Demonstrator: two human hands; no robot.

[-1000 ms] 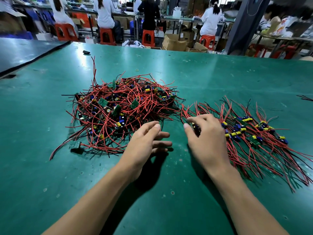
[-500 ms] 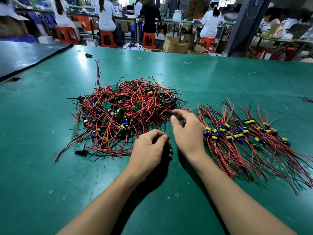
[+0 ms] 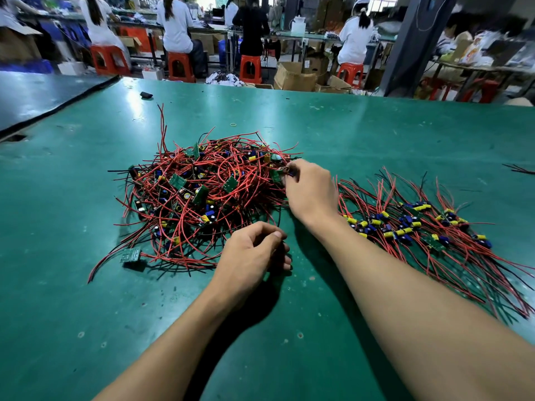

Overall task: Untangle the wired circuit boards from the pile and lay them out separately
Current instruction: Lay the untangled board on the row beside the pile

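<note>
The right hand pinches a small green circuit board on red wires at the right edge of the tangled pile of red-wired green circuit boards. The left hand rests just in front of the pile, fingers curled; whether it grips a wire I cannot tell. Right of the pile, separated boards with yellow and blue parts lie spread on the green matted surface.
</note>
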